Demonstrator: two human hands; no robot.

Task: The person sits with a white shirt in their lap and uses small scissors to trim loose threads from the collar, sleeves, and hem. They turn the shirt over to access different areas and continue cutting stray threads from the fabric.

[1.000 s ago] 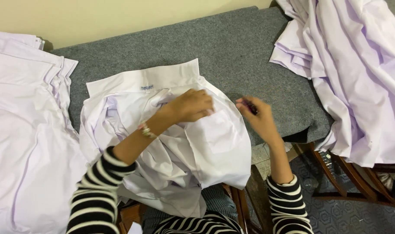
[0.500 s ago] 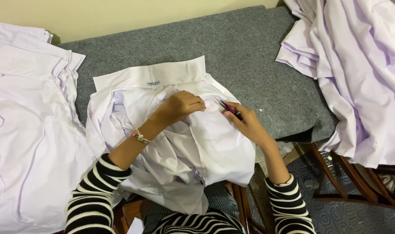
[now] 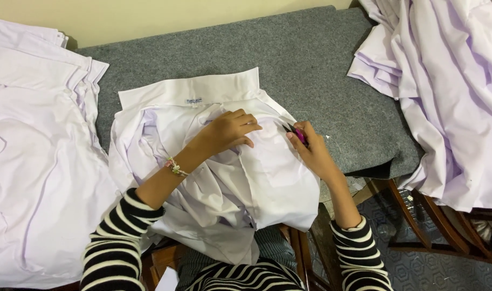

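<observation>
A pale lilac cotton shirt is pressed flat on the grey felt table by the left hand; small pink-handled snips are pinched in the right hand

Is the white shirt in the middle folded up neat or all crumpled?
Crumpled, not neatly folded. The shirt lies bunched on the grey table, collar flat on top, with the left hand pressing it and cloth spilling over the edge.

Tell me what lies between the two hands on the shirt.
Head view: only white shirt fabric lies between the left hand and the right hand, which holds a small pink tool.
</observation>
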